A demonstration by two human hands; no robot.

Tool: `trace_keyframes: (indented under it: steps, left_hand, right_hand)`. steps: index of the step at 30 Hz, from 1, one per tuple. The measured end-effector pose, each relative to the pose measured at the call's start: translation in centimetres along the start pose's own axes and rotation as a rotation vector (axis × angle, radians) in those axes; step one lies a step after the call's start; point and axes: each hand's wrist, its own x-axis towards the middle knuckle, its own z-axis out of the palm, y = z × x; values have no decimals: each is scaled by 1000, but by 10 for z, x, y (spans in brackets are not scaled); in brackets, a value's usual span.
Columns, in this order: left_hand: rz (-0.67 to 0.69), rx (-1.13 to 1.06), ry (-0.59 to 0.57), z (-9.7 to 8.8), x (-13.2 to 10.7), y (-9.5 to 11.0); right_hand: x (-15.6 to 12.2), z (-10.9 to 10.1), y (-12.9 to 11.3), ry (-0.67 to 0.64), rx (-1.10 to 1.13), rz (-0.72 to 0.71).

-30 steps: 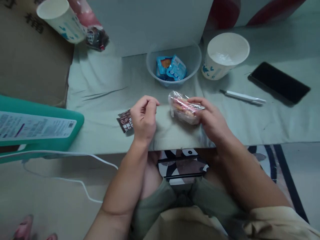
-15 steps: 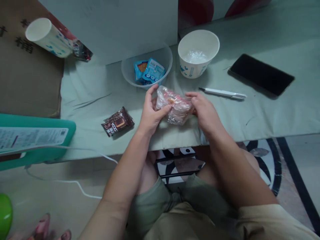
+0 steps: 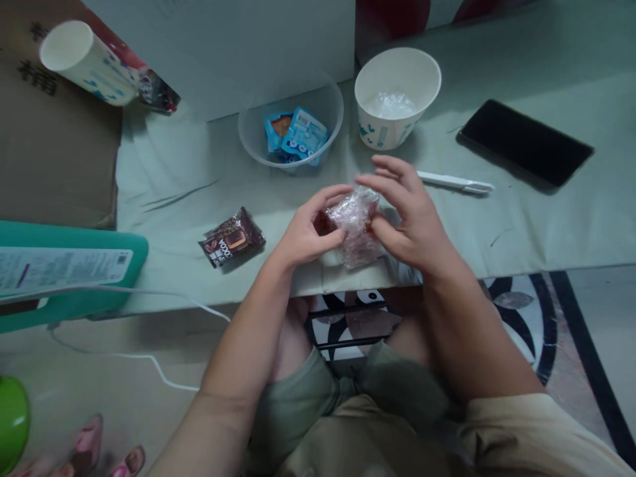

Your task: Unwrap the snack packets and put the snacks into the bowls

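A crinkled bundle in clear plastic, with reddish contents (image 3: 358, 228), is held between both hands over the front edge of the cloth-covered table (image 3: 169, 159). My left hand (image 3: 311, 228) grips its left side, thumb in front and fingers behind. On the other side, my right hand (image 3: 410, 218) has its thumb against the bundle and its index fingertip at the top, the other fingers lifted. What exactly the plastic holds is unclear. Behind the hands, a clear bowl (image 3: 248, 142) contains blue sachets (image 3: 303, 136). A paper tub (image 3: 370, 126) beside it has crumpled clear plastic inside.
Dark brown cocoa packets (image 3: 233, 238) lie to the left. A white pen (image 3: 457, 182) and a black phone (image 3: 524, 142) are on the right. At far left are a tilted paper cup (image 3: 99, 73), a cardboard box (image 3: 54, 146), a green container (image 3: 119, 298) and a white cable (image 3: 159, 371).
The bundle has been turned, showing more plain plastic and less of the red face. My right hand has shifted over its top right, fingers spreading and now partly covering the pen.
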Motion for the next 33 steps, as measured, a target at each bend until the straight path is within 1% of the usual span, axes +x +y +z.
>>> trace_keyframes:
  steps: [3,7,10,14,17,21,24,28,33]
  left_hand:
    - [-30,-11,-32,-2,-2,4]
    - [-96,34,24,-2,-1,7]
    - [-121,41,41,0,2,9]
    - [-129,42,59,0,6,12]
    - [-123,70,89,1,7,13]
    - [-143,106,88,3,7,14]
    - [-158,102,96,5,7,15]
    - [-153,90,103,5,8,16]
    - [-171,92,170,4,7,14]
  right_hand:
    - [2,-1,-4,-54,61,-23]
    - [1,-5,-7,-8,128,28]
    - [0,-6,-7,10,128,65]
    - [1,-6,-5,21,52,73]
    - [1,-5,-2,13,-21,37]
    - [-1,-5,3,-14,-126,-20]
    - [-1,-4,5,30,-162,-24]
    - [1,-2,5,122,-90,-25]
    - [2,0,4,167,-47,28]
